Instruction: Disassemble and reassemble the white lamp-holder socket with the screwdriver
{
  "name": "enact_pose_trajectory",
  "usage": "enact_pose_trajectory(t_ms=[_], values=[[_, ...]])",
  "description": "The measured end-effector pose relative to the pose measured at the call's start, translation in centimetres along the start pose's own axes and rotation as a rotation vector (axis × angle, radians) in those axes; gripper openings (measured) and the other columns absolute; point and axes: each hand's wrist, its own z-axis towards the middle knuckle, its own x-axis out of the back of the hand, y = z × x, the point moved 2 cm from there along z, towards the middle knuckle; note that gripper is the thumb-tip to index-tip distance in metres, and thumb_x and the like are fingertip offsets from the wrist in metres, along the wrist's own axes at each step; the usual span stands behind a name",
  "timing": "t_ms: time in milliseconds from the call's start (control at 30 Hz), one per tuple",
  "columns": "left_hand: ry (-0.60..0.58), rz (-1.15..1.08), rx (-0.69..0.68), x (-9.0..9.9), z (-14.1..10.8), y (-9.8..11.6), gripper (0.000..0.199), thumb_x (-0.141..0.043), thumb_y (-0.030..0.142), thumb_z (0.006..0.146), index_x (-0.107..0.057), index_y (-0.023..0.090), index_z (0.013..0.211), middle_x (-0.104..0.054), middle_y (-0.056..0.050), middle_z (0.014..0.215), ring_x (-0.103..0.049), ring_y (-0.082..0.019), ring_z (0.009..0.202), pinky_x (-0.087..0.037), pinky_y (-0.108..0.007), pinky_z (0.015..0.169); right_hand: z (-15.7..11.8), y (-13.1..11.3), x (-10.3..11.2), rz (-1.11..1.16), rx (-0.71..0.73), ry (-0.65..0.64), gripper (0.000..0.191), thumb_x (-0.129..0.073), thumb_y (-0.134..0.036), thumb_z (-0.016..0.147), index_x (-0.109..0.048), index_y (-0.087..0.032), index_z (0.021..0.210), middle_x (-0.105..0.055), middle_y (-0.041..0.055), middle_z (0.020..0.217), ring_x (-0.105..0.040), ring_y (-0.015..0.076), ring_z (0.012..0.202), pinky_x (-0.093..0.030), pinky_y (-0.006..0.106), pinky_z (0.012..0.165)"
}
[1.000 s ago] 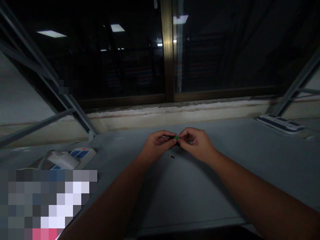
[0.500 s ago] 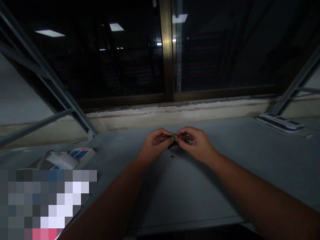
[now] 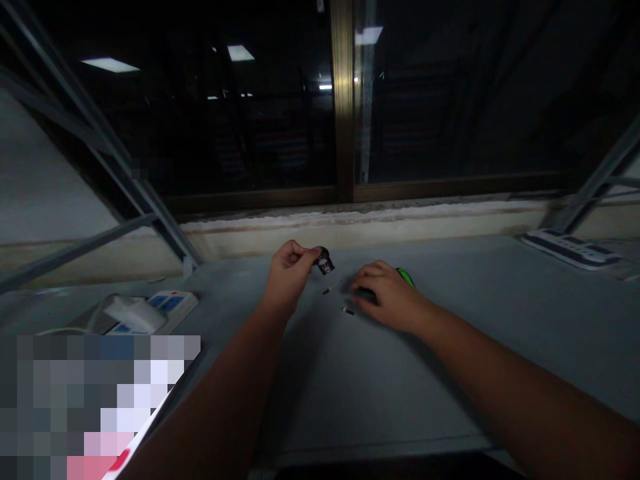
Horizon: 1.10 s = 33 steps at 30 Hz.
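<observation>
Grey tabletop (image 3: pixel 380 387) beneath the right hand (image 3: pixel 385 297)

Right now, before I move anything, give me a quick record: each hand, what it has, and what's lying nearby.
left hand: fingers pinch a small dark printed piece, held up over the table
right hand: curled low beside a green object; grip cannot be told
loose parts: a thin pin-like part and a short cylindrical part, both between the hands
surface: grey table
nearby: left power strip, right power strip
</observation>
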Motion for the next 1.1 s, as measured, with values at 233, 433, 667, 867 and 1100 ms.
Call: enact_pose_trajectory(t_ms=[233,433,667,867,1100], values=[[0.048,-0.029,0.079,0.2,0.3,-1.0,0.026,-0.077,0.023,0.072,-0.056,0.018,0.086,-0.063,0.003,0.067,-0.056,-0.009,0.057,-0.044,-0.021,0.057,0.2,-1.3,-1.1,-0.036,0.036,-0.161,0.023,-0.065,-0.027,0.092,-0.075,-0.024,0.113,-0.076,0.0040,0.110,-0.057,0.0263,0.113,-0.040,0.045,0.102],[-0.063,-0.027,0.162,0.0,0.1,-1.0,0.044,-0.073,0.019,0.074,-0.064,0.016,0.117,-0.068,-0.002,0.076,-0.064,-0.012,0.062,-0.054,-0.026,0.066,0.1,-1.0,-1.4,-0.007,0.070,-0.184,0.012,-0.068,-0.022,0.089,-0.076,-0.023,0.097,-0.075,0.0041,0.103,-0.057,0.0233,0.109,-0.039,0.042,0.102],[-0.141,-0.076,0.201,-0.2,0.0,-1.1,0.023,-0.069,0.017,0.076,-0.074,0.012,0.098,-0.072,-0.009,0.094,-0.070,-0.017,0.084,-0.062,-0.033,0.080,-0.1,0.3,0.5,-0.029,0.024,-0.081,0.017,-0.071,-0.032,0.087,-0.075,-0.023,0.101,-0.073,0.0065,0.105,-0.058,0.0267,0.109,-0.042,0.045,0.099],[-0.132,-0.082,0.227,-0.4,-0.1,-1.5,0.018,-0.068,0.010,0.077,-0.072,0.012,0.095,-0.072,-0.010,0.093,-0.071,-0.017,0.085,-0.062,-0.033,0.083,-0.5,3.4,1.2,-0.166,-0.173,0.048,0.020,-0.064,-0.021,0.085,-0.075,-0.022,0.101,-0.074,0.0076,0.110,-0.058,0.0297,0.111,-0.041,0.048,0.102],[-0.102,-0.050,0.221,0.1,0.2,-2.0,0.022,-0.073,0.010,0.076,-0.070,0.011,0.098,-0.072,-0.009,0.092,-0.072,-0.014,0.080,-0.062,-0.030,0.082,-0.5,2.6,0.3,-0.170,-0.148,-0.006,0.024,-0.062,-0.019,0.085,-0.074,-0.022,0.106,-0.074,0.0070,0.111,-0.058,0.0281,0.111,-0.040,0.048,0.104]])
